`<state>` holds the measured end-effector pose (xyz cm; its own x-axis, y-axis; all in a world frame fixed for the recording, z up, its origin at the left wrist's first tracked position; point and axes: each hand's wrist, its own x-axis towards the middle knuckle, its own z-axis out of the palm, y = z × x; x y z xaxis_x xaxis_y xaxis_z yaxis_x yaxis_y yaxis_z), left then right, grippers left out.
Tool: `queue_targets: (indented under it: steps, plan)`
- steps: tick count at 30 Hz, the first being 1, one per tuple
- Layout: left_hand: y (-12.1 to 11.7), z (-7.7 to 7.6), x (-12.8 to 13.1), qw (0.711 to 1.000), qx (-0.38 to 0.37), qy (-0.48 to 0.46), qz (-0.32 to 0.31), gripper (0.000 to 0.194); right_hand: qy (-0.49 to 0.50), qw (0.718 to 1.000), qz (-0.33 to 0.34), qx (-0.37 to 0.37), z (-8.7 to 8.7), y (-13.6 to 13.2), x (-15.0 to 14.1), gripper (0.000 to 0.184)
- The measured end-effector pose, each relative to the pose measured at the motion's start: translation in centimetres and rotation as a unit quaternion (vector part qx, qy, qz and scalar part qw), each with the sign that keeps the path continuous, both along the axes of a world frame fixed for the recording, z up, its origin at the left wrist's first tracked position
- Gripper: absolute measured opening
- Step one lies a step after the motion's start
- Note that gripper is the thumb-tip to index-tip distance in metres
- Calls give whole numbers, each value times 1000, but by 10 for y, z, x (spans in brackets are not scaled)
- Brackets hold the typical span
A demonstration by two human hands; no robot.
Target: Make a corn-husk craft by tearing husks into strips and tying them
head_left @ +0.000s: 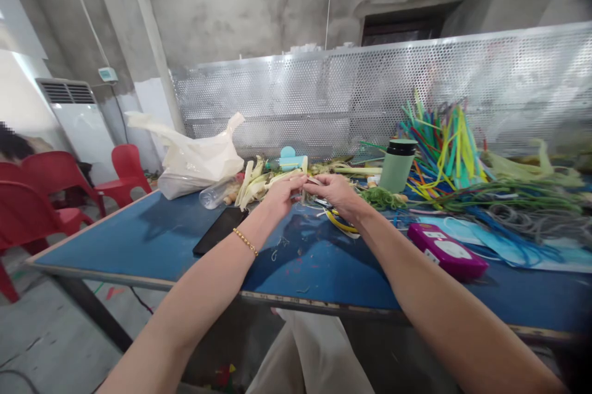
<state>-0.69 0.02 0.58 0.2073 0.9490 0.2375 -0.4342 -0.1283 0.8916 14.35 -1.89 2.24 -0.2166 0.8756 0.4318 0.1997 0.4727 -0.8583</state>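
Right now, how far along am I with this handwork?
Partway, I'd judge. Done: thin scraps on the blue table suggest some work has happened. In hand: your right hand seems to pinch a thin pale piece, too small to identify; your left hand is beside it. Possibly left: heaped pale stalks and coloured strips, though how many you need isn't visible.

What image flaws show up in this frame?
Head view: wide-angle distortion stretches both forearms; the far-right edge falls into dark vignetting. Head view: window at far left washed out, glare on the perforated metal panel. Head view: soft shadows on the blue table under the hands; the small item between left hand and right hand is too small to identify.
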Motion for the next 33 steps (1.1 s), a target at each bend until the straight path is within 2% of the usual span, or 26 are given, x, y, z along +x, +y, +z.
queue_targets:
  steps: [3, 6, 16, 19, 23, 33]
  plan:
    - [1, 1, 1, 999, -44, -23, -7, 24, 17, 999, 25, -12, -5, 2, -2, 38]
    - [3, 2, 1, 998, -62, -31, 14, 19, 12, 1000, 22, 7, -8, 7, -2, 35]
    - [7, 1, 0, 997, -63, -27, 33, 12, -43, 994, 14, 100, -12, 7, 0, 23]
    - [5, 5, 0, 997, -71, -31, 31, 10, -55, 995, 23, 82, -11, 6, 0, 27]
    - [1, 9, -2, 995, -81, -34, 44, 9, -11, 999, 4, 42, -10, 3, -4, 36]
    - [1, 4, 3, 996, -67, -20, 63, 13, -17, 996, -70, 57, -11, 4, -6, 26]
